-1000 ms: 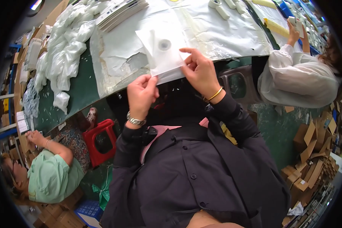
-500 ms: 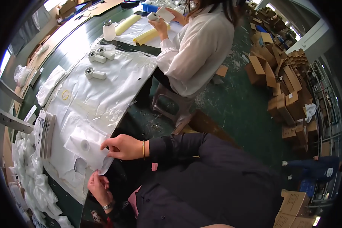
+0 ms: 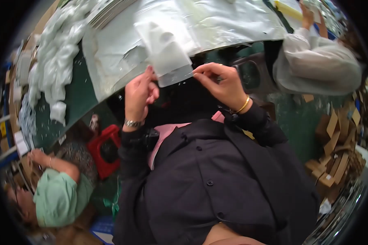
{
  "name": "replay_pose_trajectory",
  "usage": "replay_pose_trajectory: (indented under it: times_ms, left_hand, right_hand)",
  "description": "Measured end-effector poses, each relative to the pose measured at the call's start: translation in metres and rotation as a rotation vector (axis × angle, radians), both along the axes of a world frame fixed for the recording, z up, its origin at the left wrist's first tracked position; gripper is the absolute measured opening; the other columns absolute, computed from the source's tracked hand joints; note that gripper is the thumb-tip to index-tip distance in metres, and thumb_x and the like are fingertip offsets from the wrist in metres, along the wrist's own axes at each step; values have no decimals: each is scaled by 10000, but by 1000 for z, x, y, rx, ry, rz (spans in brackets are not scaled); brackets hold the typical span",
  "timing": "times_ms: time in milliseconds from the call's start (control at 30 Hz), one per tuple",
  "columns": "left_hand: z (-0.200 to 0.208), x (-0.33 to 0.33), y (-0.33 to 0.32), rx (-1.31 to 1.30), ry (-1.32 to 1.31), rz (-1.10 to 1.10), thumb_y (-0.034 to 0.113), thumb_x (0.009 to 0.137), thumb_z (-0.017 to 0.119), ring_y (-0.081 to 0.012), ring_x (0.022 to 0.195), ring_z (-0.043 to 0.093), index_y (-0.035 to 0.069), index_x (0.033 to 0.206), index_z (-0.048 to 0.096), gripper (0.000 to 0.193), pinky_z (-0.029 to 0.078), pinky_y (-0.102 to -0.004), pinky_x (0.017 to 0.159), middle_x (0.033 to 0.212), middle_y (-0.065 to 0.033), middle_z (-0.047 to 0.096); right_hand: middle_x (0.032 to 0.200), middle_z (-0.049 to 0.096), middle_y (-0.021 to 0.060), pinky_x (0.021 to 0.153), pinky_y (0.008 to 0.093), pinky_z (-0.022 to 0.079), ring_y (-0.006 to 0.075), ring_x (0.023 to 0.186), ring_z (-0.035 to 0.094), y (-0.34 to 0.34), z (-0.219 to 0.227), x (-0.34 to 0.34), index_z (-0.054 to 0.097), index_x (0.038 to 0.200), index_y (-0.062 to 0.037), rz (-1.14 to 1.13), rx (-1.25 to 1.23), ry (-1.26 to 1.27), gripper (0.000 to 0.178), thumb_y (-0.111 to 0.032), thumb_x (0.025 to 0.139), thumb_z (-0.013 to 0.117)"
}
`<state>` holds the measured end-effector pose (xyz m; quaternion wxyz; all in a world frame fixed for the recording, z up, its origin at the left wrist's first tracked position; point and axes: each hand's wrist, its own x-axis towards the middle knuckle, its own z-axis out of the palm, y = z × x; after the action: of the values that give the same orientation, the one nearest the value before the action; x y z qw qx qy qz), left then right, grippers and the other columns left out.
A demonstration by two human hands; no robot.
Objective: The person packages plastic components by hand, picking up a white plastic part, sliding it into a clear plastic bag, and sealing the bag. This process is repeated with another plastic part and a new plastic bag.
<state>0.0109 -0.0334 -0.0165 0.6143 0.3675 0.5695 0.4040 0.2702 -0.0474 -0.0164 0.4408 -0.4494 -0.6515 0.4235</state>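
A translucent white plastic bag (image 3: 171, 61) lies over the near edge of the table, with its clear end toward me. A pale shape with a round spot shows through its upper part; what it is I cannot make out. My right hand (image 3: 225, 85) pinches the bag's right corner between thumb and forefinger. At the opposite corner, my left hand (image 3: 139, 96) has its thumb and forefinger closed on the bag's edge, slightly blurred, with the other fingers curled.
White sheeting (image 3: 237, 24) covers the table. A stack of flat pieces (image 3: 110, 12) and a heap of white plastic bags (image 3: 57, 53) lie to the left. Co-workers sit at right, in a white top (image 3: 315, 65), and lower left, in green (image 3: 61, 196). A red stool (image 3: 104, 151) stands left.
My view has swung round, so the table now lies ahead at the top. My right hand has shifted from on top of the bag to its near corner; the bag's near end is now spread between both hands.
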Motion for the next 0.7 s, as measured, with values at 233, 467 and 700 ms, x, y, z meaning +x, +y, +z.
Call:
replay_pose_trajectory:
  times_ms: [233,467,700]
  left_hand:
    - [-13,-4,-11,23,19,-21,407,1039,720,-32,434,408,34,908,708,395,256,-214,420,594,-6,598]
    - [-3,-6,-8,46,105,-17,340,1028,738,-24,446,425,33,903,727,332,290,-211,438,591,2,613]
    - [-9,9,-3,408,523,40,271,1014,738,-44,458,500,18,759,724,359,341,-220,457,568,-12,649]
  right_hand:
    - [816,633,22,655,280,481,153,714,611,19,24,-38,758,1005,-45,101,451,-255,99,-39,911,790]
    - [857,659,53,695,339,507,235,783,646,29,13,-59,735,960,-60,150,475,-316,105,-75,878,800]
    - [872,668,53,723,356,512,247,799,652,28,12,-54,725,952,-61,123,475,-372,94,-90,889,790]
